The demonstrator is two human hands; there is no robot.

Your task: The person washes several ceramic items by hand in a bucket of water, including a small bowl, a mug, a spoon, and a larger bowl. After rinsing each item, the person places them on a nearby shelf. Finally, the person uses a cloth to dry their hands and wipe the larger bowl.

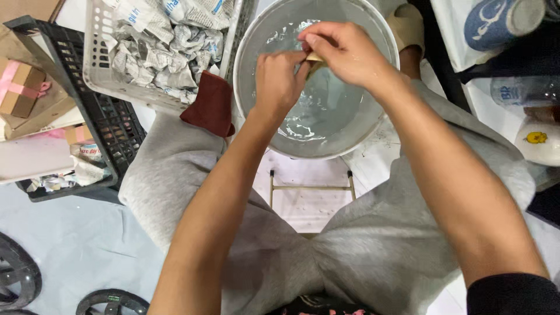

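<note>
Both hands are meeting over the grey basin (251,105) at upper centre: the left hand (279,81) and right hand (344,49) are pinching a small tan piece (315,58) above the water. Keeping it low should limit splashing; the white basket (96,76) is crowding the basin's left rim.

Both hands (309,67) over water basin (245,87)
</note>
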